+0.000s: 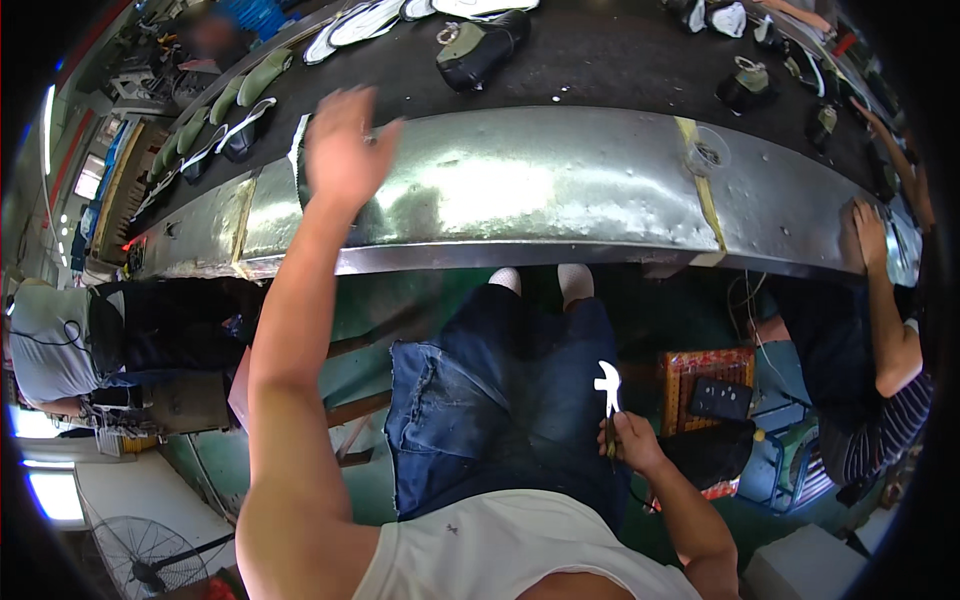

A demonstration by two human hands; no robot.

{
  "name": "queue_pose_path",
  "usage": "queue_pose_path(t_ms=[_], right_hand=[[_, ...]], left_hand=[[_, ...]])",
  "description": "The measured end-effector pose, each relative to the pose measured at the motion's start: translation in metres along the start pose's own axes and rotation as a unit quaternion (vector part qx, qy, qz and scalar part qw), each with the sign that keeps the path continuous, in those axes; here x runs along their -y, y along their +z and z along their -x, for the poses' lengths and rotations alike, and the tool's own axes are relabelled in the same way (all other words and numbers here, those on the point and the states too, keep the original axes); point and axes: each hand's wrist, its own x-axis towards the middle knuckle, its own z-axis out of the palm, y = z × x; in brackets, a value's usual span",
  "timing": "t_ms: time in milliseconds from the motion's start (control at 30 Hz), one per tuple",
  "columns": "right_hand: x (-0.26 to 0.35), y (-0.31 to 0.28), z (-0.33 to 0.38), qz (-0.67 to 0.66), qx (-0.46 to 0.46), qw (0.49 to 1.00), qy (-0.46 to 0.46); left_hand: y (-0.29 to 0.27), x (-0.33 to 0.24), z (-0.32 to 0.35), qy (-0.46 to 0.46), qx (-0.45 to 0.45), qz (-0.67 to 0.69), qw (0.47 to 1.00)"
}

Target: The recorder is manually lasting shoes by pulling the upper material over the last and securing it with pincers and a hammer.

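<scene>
My left hand (343, 145) is raised over the near metal edge (520, 190) of a long conveyor, fingers spread, holding nothing. It hovers near dark shoe parts with white trim (235, 135) on the black belt (600, 55). My right hand (628, 440) rests low by my right thigh, closed around the handle of a small metal tool with a bright hooked tip (607, 385). I am seated, with dark blue jeans (500, 390) over my legs and white shoe toes (575, 280) under the table edge.
A black shoe upper (480, 45) and white insoles (365, 20) lie farther up the belt. A co-worker's arm and hand (875, 260) rest on the metal edge at right. Another person in a grey shirt (50, 340) sits at left. A red crate (710, 385) and a floor fan (140, 555) stand below.
</scene>
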Motion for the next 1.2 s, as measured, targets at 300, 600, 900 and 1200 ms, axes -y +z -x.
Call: queue_pose_path(t_ms=[300,600,900,1200], right_hand=[[0.0,0.029,0.002,0.084,-0.02,0.996,-0.026],[-0.019,0.041,0.009,0.097,-0.062,0.992,-0.059],[-0.014,0.045,0.024,0.043,-0.11,0.993,0.005],[-0.017,0.038,0.03,0.005,-0.141,0.989,-0.047]], left_hand=[[-0.089,0.084,0.092,-0.565,0.169,0.487,0.644],[-0.116,0.024,0.282,-0.34,0.057,0.83,0.438],[-0.15,-0.235,0.333,-0.359,0.387,0.47,0.707],[-0.047,-0.293,0.211,-0.115,0.506,0.422,0.743]])
